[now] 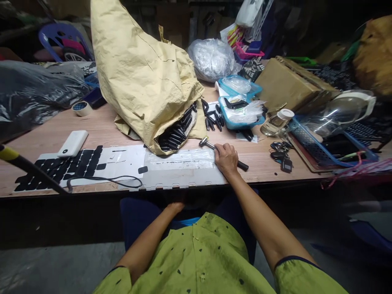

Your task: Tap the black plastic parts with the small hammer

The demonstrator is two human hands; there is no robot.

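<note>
The hammer [209, 144] is lying near the tabletop's [260, 163] near edge, right of its middle, its long axis slanting across the wood grain. Its metal head is pointing toward the far edge and to the left, while the dark butt of its handle is pointing toward the near edge and to the right.

The right hand [226, 158] is closing around the handle between head and butt, back upward and knuckles facing the far edge; its forearm is reaching in over the near edge from the right. The left hand [177, 206] is hanging below the near edge, mostly hidden in shadow, so I cannot tell whether it is holding anything.

Just left of the hammer, a clear sheet [180, 177] is lying along the near edge. Beyond it, a tan paper sack [137, 73] is leaning, its mouth showing black parts [176, 136]. Toward the near left corner, black stickers [87, 161] are covering white paper, and a white power bank [73, 143] is resting at their far side. Keys [281, 156] are lying to the right of the hand, and a blue basket [324, 149] is sitting toward the right edge. Behind the tabletop, a purple chair [49, 36] is standing in a dim, cluttered room.
</note>
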